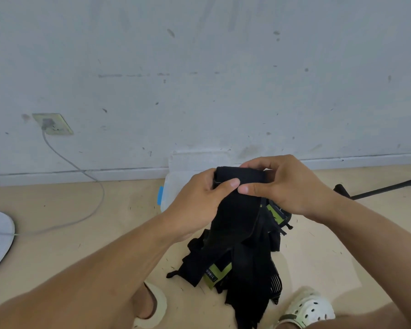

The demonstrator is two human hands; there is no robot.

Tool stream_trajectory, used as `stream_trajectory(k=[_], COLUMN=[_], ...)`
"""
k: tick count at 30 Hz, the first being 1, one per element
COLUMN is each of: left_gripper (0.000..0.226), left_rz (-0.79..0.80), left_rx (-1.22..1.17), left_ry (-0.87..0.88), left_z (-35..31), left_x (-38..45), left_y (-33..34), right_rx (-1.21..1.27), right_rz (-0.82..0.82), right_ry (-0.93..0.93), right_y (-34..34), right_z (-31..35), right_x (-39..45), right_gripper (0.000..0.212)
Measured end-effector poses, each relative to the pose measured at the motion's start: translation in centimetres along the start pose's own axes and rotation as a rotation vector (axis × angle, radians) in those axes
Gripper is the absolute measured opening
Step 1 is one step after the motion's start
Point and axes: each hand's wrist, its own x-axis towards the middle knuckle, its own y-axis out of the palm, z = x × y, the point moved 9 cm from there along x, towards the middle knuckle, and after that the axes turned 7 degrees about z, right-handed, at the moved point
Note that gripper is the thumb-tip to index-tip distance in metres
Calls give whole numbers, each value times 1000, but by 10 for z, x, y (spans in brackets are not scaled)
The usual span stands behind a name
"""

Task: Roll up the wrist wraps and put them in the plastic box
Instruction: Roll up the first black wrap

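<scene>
step: rolling | left hand (197,198) and right hand (287,184) both pinch wrist wrap (240,176) | we'd keep turns tight, edges aligned

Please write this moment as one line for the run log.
phase: rolling | left hand: grips wrist wrap | right hand: grips same wrap | plastic box: behind hands | pile: on floor
</scene>
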Motion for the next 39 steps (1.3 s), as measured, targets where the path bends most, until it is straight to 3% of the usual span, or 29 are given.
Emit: stream_trajectory(k=[5, 11, 15, 19, 22, 27, 34, 39], left_gripper=[34, 39, 45, 47, 38, 26, 44, 19], left_rz=[-84, -73, 0, 23, -39, -67, -8, -130], left_rx=[-33, -164, -292, -389, -400, -351, -517, -321], left_ry=[-8, -30, -91, -135, -135, -105, -103, -61], left_z=[0, 3, 6, 5, 7, 3, -1, 3], left_x=[0, 0, 0, 1, 0, -1, -1, 0], left_y=[-4, 0, 6, 5, -3, -9, 2, -13], right_rx=[-281, -382, -284, -183, -119, 227, -9, -37], right_rz=[-137, -228, -306, -332, -274, -176, -277, -239], right_ry=[-66, -132, -171, -218, -211, -128, -344, -329], right_y=[6, 18, 7, 7, 12, 2, 0, 2], right_z=[12, 15, 19, 23, 21, 7, 24, 23], right_x=[0, 0, -2, -5, -2, 4, -3, -1], right_gripper=[10, 18, 17, 29, 36, 27, 37, 44])
